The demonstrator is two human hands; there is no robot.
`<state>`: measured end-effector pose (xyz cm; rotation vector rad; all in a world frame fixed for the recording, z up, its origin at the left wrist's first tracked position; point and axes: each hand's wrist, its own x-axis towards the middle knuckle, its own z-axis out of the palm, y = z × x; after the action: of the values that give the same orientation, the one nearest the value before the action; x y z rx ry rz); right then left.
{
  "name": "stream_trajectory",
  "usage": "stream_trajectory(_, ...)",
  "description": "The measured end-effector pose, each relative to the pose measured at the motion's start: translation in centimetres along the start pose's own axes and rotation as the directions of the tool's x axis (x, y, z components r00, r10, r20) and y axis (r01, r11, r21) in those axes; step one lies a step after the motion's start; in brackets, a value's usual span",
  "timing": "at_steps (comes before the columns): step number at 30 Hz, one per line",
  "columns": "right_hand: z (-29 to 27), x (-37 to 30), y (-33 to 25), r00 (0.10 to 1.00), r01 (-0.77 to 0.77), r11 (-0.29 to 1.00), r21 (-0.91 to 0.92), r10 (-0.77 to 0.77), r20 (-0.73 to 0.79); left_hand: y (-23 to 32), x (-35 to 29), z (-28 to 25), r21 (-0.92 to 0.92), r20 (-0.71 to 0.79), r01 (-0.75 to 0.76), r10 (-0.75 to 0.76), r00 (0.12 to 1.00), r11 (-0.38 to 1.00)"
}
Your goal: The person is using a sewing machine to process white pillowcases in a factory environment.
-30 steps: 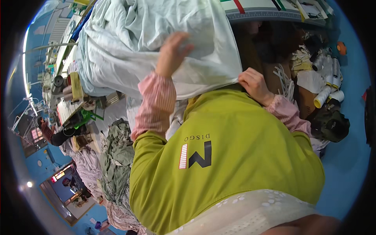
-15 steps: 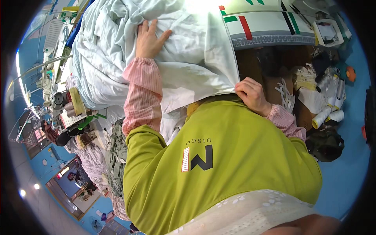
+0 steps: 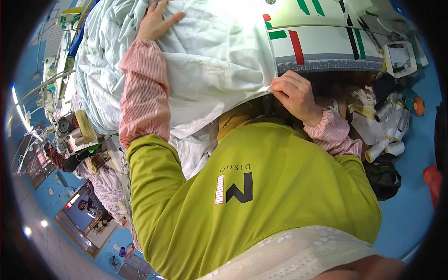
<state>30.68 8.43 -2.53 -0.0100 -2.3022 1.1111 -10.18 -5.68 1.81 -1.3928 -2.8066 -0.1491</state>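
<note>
A large sheet of pale white fabric (image 3: 210,65) covers the work surface in loose folds and drapes over its near edge. My left hand (image 3: 157,21) lies on it with the fingers spread, pressing the cloth from above. At the fabric's right corner, my right hand (image 3: 295,95) is closed, pinching the edge between thumb and fingers and keeping it drawn out to the right. The cloth's near edge runs from this pinch down to the left, above my lap. Striped pink sleeve covers are on both forearms.
Right of the cloth, the white tabletop (image 3: 322,37) bears colored tape strips and a grey ruler (image 3: 331,64) along its front edge. A white box (image 3: 399,58), thread cones (image 3: 385,149) and a dark bag (image 3: 383,179) are at the right. Heaped garments (image 3: 105,184) lie at the left, near another person (image 3: 60,158).
My left hand has slid farther away and to the left over the cloth. The right hand, still pinching the corner, has risen slightly, lifting the near edge.
</note>
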Motion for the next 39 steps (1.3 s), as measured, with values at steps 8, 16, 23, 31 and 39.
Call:
stream_trajectory(8,-0.6,5.7,1.0,0.996,-0.072,0.994,-0.083,0.076,0.050,-2.0,5.8,-1.5,-0.118,0.145,0.054,-0.037,0.989,0.991)
stream_trajectory(16,-0.7,10.4,4.1,0.985,-0.151,0.988,-0.009,0.151,0.083,-6.3,12.4,-0.5,-0.136,0.182,-0.012,0.037,0.983,0.991)
stream_trajectory(23,-0.1,13.2,7.1,0.996,-0.078,0.996,-0.050,0.080,0.046,-10.1,18.8,1.2,-0.167,0.143,0.043,-0.019,0.990,0.985)
stream_trajectory(31,0.4,10.0,3.6,0.989,0.081,0.960,-0.267,-0.111,-0.099,-3.7,16.1,0.6,0.108,-0.069,0.007,0.000,0.998,0.994)
stream_trajectory(39,10.8,-4.4,-2.2,0.714,-0.694,0.378,0.612,0.470,0.519,5.2,-14.3,-2.3,-0.674,-0.003,-0.221,0.297,0.955,0.705)
